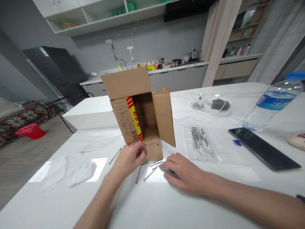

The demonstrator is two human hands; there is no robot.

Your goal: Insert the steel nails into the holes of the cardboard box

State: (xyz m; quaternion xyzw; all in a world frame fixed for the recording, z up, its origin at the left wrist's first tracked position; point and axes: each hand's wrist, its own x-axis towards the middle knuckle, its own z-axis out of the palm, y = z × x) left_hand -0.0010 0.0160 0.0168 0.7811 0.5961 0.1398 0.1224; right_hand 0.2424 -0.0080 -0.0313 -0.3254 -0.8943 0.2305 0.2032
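Note:
An open cardboard box (127, 84) stands on the white table with its flaps spread. Grey nail heads dot its left face beside a yellow and red tape strip (134, 119). A row of small holes or heads runs along the lower front flap (152, 152). My left hand (132, 156) is at that flap's left end with fingers curled together; what they pinch is hidden. Loose nails (149, 175) lie in front of the box. My right hand (186, 173) rests on the table right of them, fingers apart, index fingertip at a nail's end.
Right of the box lies a clear plastic case (188, 143) with metal nails (199, 138). Beyond it are a black phone-like slab (262, 148), a water bottle (271, 101) and a white coiled cable (216, 105). White tissues (79, 173) lie at left.

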